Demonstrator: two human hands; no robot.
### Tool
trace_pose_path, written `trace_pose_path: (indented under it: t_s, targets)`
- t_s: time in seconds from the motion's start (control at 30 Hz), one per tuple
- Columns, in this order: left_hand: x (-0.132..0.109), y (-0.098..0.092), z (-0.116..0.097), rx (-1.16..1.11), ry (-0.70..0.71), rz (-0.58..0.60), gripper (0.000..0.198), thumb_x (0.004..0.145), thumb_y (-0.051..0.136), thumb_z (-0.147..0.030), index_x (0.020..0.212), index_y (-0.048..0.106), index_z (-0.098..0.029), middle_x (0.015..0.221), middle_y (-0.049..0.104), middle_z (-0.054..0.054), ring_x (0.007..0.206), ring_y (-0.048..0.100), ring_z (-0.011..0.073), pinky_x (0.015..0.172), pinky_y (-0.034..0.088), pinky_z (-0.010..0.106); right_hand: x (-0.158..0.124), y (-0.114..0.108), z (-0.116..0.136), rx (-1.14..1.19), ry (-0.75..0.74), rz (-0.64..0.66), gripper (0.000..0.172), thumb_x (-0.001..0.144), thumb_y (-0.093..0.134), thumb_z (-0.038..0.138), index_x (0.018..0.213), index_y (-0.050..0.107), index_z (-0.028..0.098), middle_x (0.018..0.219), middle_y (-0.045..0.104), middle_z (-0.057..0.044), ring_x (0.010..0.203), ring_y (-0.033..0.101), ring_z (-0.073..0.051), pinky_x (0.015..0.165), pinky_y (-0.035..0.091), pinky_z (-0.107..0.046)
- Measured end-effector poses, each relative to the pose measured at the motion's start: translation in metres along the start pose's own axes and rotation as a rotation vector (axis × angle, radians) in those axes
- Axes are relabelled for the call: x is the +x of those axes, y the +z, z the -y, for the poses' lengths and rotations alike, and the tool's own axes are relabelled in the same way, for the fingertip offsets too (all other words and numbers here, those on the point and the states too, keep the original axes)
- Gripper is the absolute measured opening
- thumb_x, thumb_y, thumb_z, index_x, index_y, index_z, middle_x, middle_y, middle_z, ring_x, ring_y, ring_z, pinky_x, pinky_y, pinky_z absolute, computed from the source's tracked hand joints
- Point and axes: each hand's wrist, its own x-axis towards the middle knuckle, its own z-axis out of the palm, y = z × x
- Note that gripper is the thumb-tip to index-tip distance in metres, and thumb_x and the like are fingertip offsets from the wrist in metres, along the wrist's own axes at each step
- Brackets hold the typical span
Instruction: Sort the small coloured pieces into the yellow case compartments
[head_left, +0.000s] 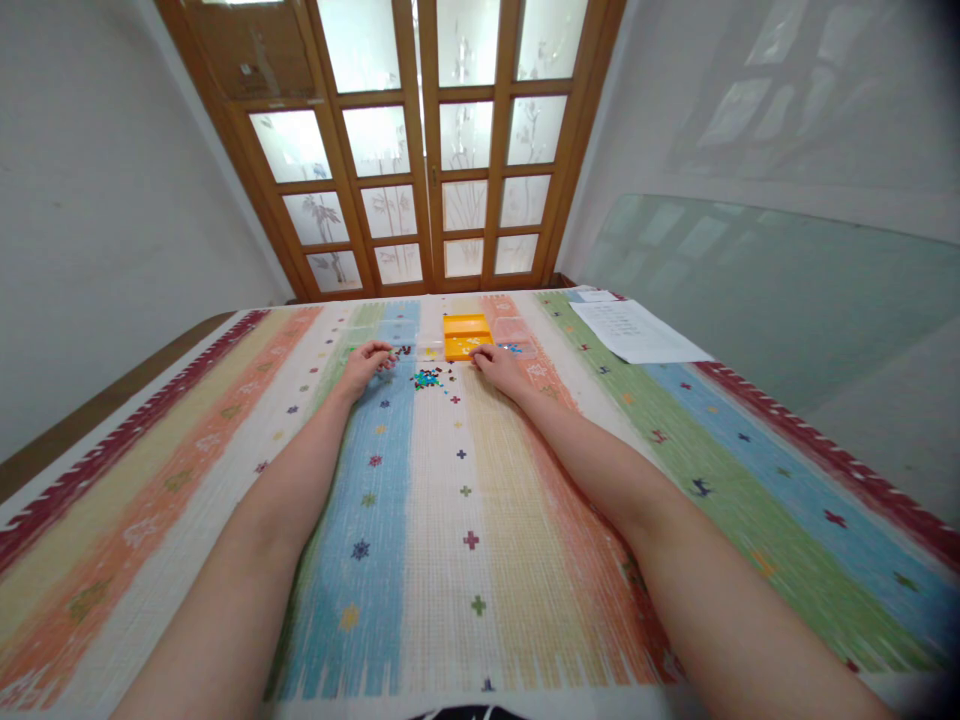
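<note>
My left hand [367, 362] is over the blue stripe of the cloth, with its fingers curled together beside a clear plastic box that has dark red-brown pieces [403, 351] in it. Anything between those fingertips is too small to make out. My right hand [495, 366] is at the front edge of an open yellow box [466, 325], its thumb and fingers pinched. What they hold, if anything, is hidden. Small light pieces lie in the yellow box. Between my hands, a loose pile of tiny blue, green and dark pieces [428, 379] rests on the cloth.
A clear box with blue pieces [513, 348] stands right of the yellow box. Printed white sheets [637, 332] lie at the table's back right. A striped, patterned tablecloth [442, 560] covers the table. Beyond it are wooden doors with glass panes [429, 200]; a glass sheet leans at the right wall.
</note>
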Motion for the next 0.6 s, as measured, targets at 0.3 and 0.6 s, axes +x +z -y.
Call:
trace_pose_path:
  t_s: [0.3, 0.6]
  targets:
    - [0.012, -0.020, 0.011, -0.113, -0.085, -0.437, 0.028, 0.078, 0.062, -0.035, 0.098, 0.069, -0.017, 0.082, 0.073, 0.003, 0.060, 0.062, 0.0106, 0.056, 0.044, 0.020, -0.001, -0.002, 0.002, 0.013, 0.008, 0.024, 0.026, 0.096, 0.055, 0.017, 0.106, 0.079, 0.019, 0.109, 0.080, -0.008, 0.101, 0.070, -0.022, 0.100, 0.052, -0.036]
    - [0.018, -0.032, 0.023, -0.136, -0.151, -0.566, 0.027, 0.082, 0.061, -0.019, 0.107, 0.070, -0.014, 0.090, 0.076, 0.008, 0.067, 0.069, 0.0120, 0.063, 0.052, 0.021, 0.000, 0.001, -0.002, 0.011, 0.002, 0.014, 0.025, 0.098, 0.056, 0.016, 0.107, 0.079, 0.018, 0.109, 0.080, -0.008, 0.102, 0.071, -0.022, 0.099, 0.052, -0.035]
